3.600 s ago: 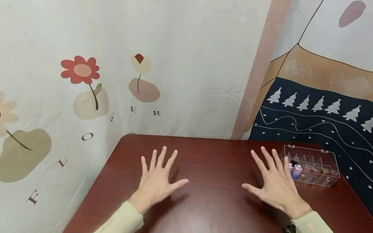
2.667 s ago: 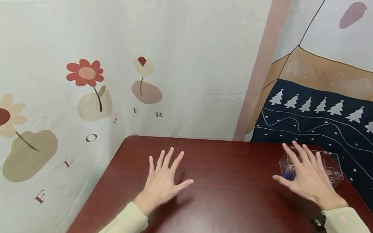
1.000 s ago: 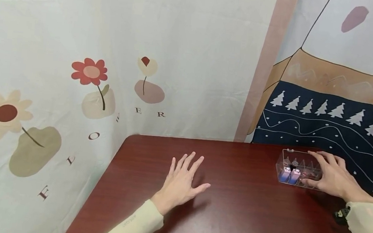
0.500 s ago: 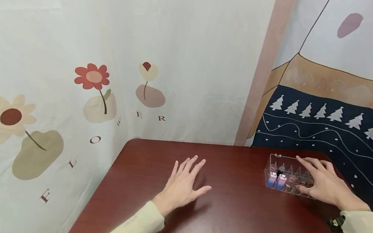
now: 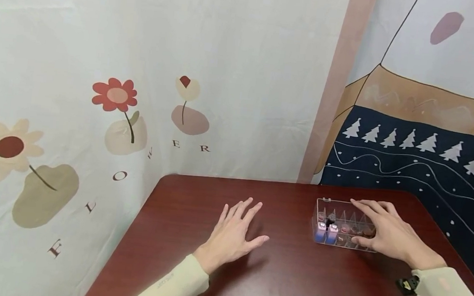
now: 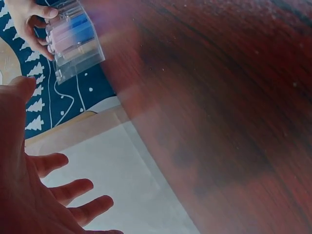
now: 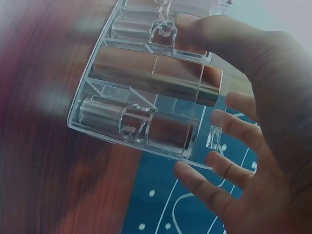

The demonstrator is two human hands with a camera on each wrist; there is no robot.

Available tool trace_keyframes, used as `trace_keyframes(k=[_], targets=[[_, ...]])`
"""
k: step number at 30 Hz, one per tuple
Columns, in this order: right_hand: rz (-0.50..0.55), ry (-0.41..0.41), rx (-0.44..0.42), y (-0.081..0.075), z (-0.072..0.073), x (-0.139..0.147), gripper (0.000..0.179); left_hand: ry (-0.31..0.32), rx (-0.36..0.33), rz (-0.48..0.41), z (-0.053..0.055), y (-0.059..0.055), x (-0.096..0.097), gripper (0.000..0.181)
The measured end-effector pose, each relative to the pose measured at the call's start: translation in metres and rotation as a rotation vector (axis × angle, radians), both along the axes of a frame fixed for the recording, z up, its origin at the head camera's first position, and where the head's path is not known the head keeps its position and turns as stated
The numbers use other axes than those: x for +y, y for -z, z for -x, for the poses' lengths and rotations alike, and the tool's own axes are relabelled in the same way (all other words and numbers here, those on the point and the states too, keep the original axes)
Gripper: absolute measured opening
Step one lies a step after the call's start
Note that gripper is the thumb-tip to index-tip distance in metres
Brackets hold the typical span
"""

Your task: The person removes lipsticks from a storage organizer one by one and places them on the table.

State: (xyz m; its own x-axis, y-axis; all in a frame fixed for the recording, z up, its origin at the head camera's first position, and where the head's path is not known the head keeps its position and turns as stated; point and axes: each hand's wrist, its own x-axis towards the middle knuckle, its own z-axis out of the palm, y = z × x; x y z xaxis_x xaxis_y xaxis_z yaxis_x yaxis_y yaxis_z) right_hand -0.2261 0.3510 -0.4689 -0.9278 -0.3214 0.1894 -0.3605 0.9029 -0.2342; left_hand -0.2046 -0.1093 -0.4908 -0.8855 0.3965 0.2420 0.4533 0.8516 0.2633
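Observation:
My right hand (image 5: 390,234) grips the right end of a clear lidded organizer box (image 5: 341,212), thumb on the near side and fingers over the far side. The box stands on the table's right half. Two pink-and-blue lipstick tubes (image 5: 332,234) are in its left front compartments. In the right wrist view, a shiny bronze tube (image 7: 151,73) and a clear-and-silver tube (image 7: 102,112) lie behind the transparent wall, near my thumb. My left hand (image 5: 231,234) hovers over the middle of the table with spread fingers, holding nothing. My palm hides part of the box's right end.
The dark red wooden table (image 5: 276,283) ends at a pale curtain (image 5: 247,73) with printed flowers behind and on the left. A navy cloth with white trees (image 5: 408,172) hangs along the right. A dark watch (image 5: 407,285) shows by my right sleeve.
My right hand has gone from hovering over the table to the box, taken hold of its right end and shifted it left. My left hand has moved slightly right, still spread.

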Motion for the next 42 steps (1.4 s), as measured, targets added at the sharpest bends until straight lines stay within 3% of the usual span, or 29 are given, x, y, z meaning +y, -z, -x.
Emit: trace_keyframes(k=[6,13,18,42], targets=[[0.014,-0.037,-0.004,-0.002,0.001,-0.018,0.106,0.023,-0.015,0.009,0.004,0.002,0.004,0.093],[0.016,-0.071,-0.011,-0.002,0.002,-0.036,0.105,0.072,0.033,0.035,0.009,0.001,0.01,0.096],[0.027,-0.106,-0.006,-0.002,0.001,-0.052,0.105,0.096,0.026,0.03,0.009,0.0,0.013,0.098],[0.027,-0.248,0.062,0.001,-0.003,-0.117,0.107,0.124,0.04,0.065,0.011,0.001,0.008,0.105]])
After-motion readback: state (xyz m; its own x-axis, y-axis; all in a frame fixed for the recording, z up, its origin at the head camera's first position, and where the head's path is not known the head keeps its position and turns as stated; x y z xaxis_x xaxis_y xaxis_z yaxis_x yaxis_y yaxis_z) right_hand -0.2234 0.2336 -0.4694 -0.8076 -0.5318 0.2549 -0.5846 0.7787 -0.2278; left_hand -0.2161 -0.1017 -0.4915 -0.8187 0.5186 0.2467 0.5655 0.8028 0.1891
